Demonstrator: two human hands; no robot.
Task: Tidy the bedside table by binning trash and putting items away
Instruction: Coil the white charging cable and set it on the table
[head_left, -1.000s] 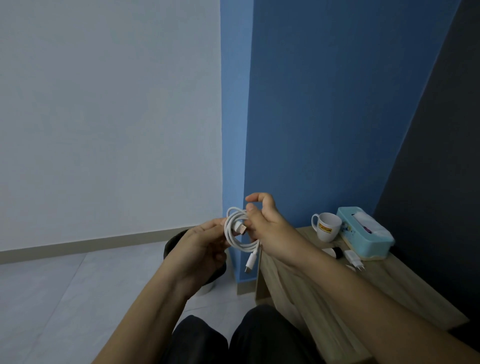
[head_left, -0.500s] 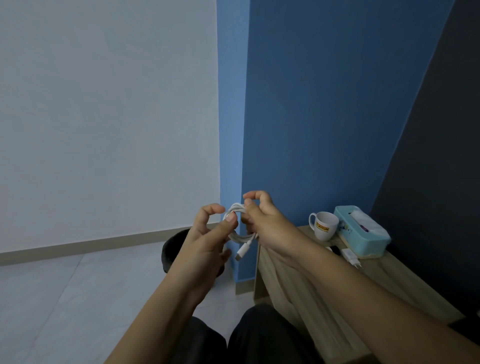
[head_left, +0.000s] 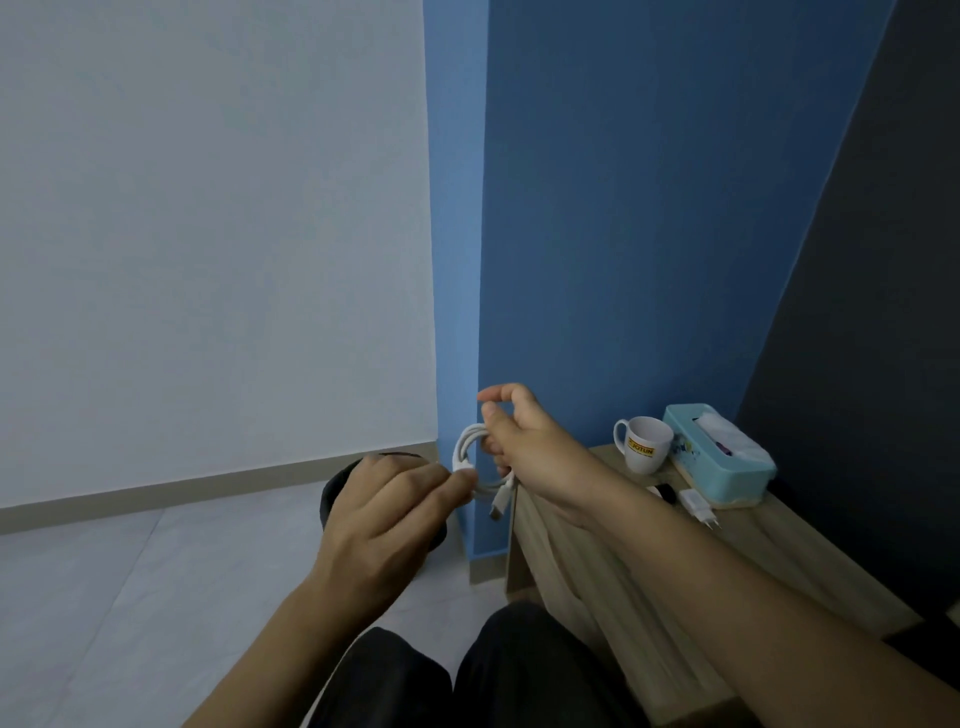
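Lowered, knuckles up, left hand (head_left: 395, 514) pinches white cable coil (head_left: 464, 448); right hand (head_left: 524, 441) grips coil's other side.

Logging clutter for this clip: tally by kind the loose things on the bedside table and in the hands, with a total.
Mug: 1
Tissue box: 1
Charger plug: 1
Small black-and-white item, partly hidden: 1
White cable, coiled, held by left hand and right hand: 1
Total: 5
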